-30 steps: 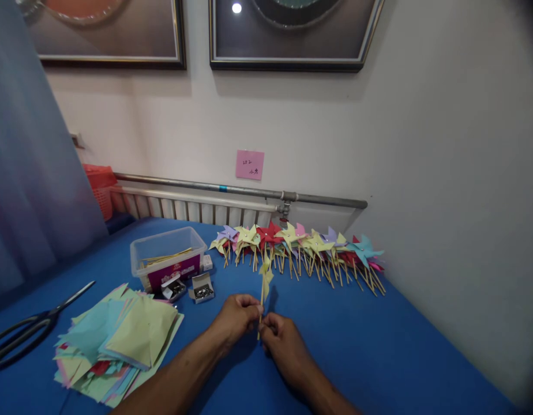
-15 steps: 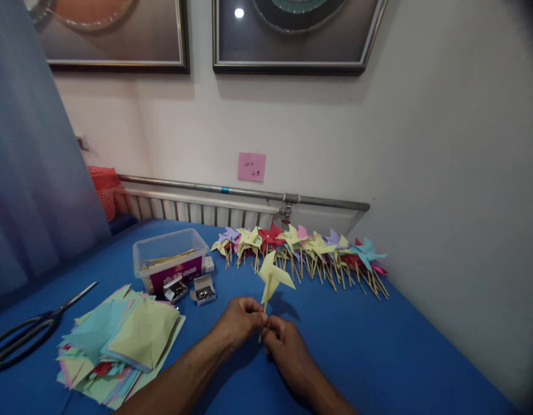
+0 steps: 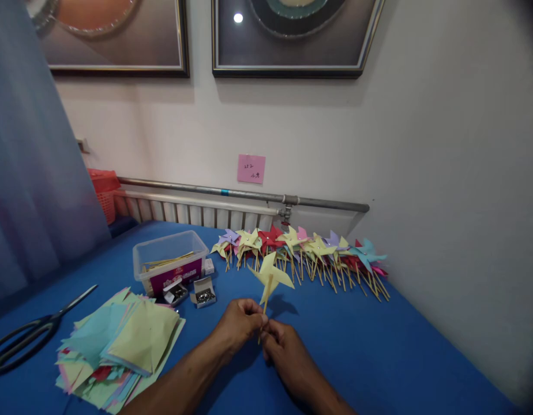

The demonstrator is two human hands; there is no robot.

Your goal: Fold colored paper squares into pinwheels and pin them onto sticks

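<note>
A pale yellow paper pinwheel (image 3: 271,278) on a thin wooden stick stands upright, slightly tilted, in front of me. My left hand (image 3: 241,319) pinches the stick below the paper blades. Just beneath, the fingers of my right hand (image 3: 282,343) are closed around the lower part of the stick, whose end shows between the hands. To the left of my left hand, two small open boxes of metal pins (image 3: 205,295) sit on the blue table. Beyond the hands lies a row of finished pinwheels (image 3: 292,237) in several colours, their sticks pointing towards me.
At left are a stack of coloured paper sheets (image 3: 139,340) and black-handled scissors (image 3: 41,328). A clear plastic tub (image 3: 170,242) with sticks stands behind the pin boxes. A metal pipe (image 3: 232,193) and a radiator (image 3: 197,214) run along the wall past the blue table (image 3: 379,357).
The pinwheel's yellow blades have turned on the stick, one now pointing out to the left. Both hands keep nearly the same place and grip.
</note>
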